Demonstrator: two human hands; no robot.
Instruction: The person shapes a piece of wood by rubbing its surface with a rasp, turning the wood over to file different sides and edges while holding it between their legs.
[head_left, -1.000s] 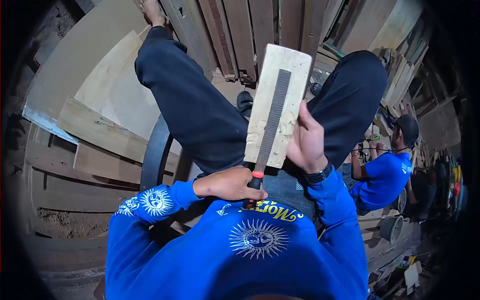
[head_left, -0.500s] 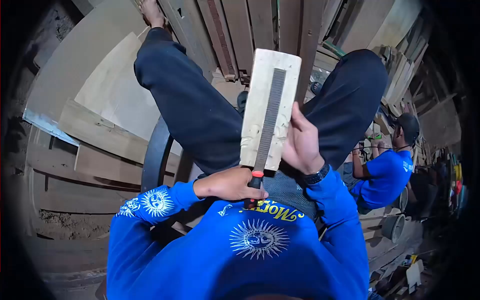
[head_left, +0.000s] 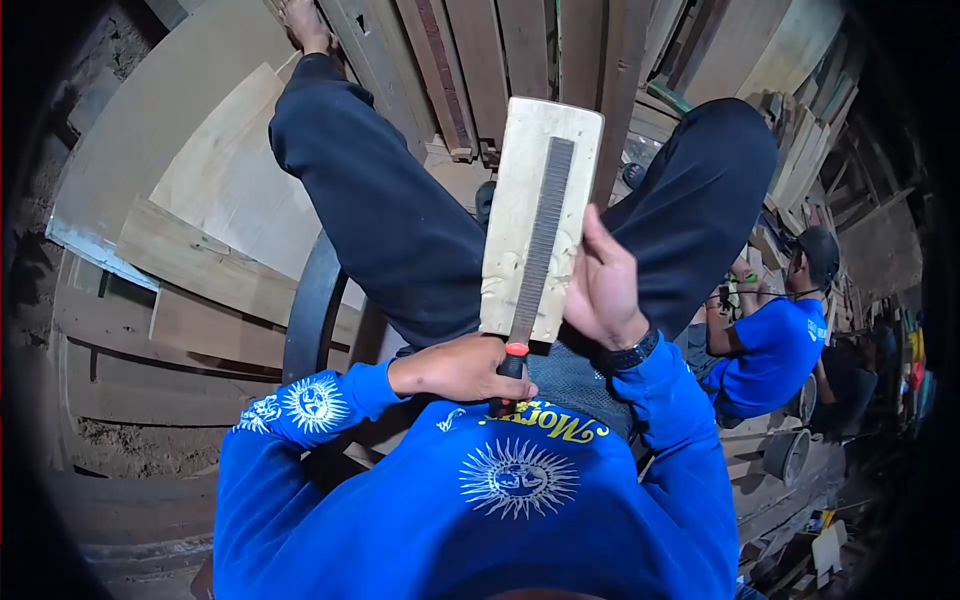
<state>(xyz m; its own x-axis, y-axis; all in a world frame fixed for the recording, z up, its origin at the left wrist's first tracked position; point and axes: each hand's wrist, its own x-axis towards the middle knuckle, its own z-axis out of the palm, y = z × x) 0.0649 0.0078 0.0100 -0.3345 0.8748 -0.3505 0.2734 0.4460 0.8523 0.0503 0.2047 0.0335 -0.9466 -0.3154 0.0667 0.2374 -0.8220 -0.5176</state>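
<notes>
My left hand [head_left: 465, 370] is closed around the black-and-red handle of a flat, coarse-toothed file [head_left: 545, 235]. The file's blade lies lengthwise along the upper face of a pale wooden block [head_left: 508, 215], slanting slightly to the right. My right hand [head_left: 605, 290] holds the block by its right side near the lower end. Its thumb points up along the edge, and its other fingers are partly hidden behind the wood. Shallow dents and rough marks show on the block's lower part, which sits above my lap between my legs.
Dark planks [head_left: 500, 60] lie ahead beyond my knees. Large wooden panels [head_left: 220, 170] lean at the left, near a dark curved rim [head_left: 310, 310]. At right, a co-worker in a blue shirt [head_left: 775, 345] sits near a grey bucket [head_left: 787, 456], among stacked wood pieces [head_left: 805, 150].
The file's blade has shifted very slightly to the right on the block. Both my hands stay almost in place. The co-worker's hands have moved a little.
</notes>
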